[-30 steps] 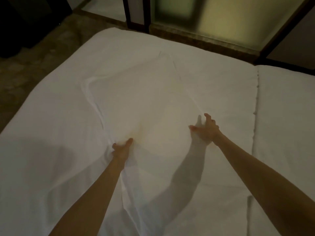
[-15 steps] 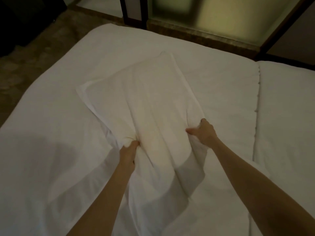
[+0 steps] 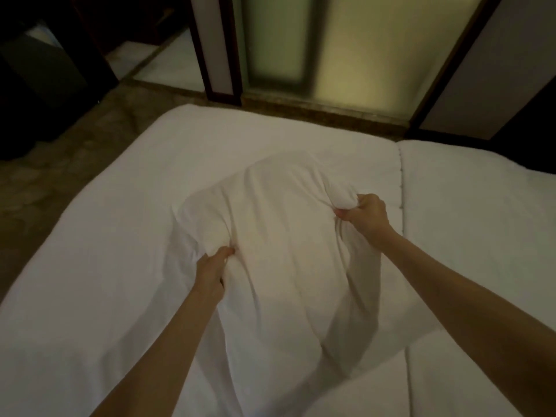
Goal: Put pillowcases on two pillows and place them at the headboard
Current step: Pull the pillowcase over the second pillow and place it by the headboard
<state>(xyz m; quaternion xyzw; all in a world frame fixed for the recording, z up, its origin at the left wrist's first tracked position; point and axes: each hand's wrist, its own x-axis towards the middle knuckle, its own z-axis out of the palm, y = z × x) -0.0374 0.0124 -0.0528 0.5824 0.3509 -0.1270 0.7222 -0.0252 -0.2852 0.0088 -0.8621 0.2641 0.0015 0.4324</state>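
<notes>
A white pillow (image 3: 279, 236) inside a white pillowcase is lifted off the white bed (image 3: 105, 281), its far end tipped up and its near end hanging toward me. My left hand (image 3: 212, 270) is shut on a bunch of the fabric on the pillow's left side. On the right upper corner, my right hand (image 3: 365, 215) clenches pillow and case together. The loose open end of the case hangs below my arms. No second pillow is in view.
A second white mattress (image 3: 481, 251) adjoins on the right along a seam. Beyond the bed's far edge is a frosted glass panel (image 3: 346, 49) with dark wooden frames. Dark patterned floor (image 3: 60, 164) lies to the left, dark furniture at far left.
The pillow lay flat on the bed; both hands closed on it and raised it. My right hand moved up and to the right. The camera tilted up, showing more of the glass panel.
</notes>
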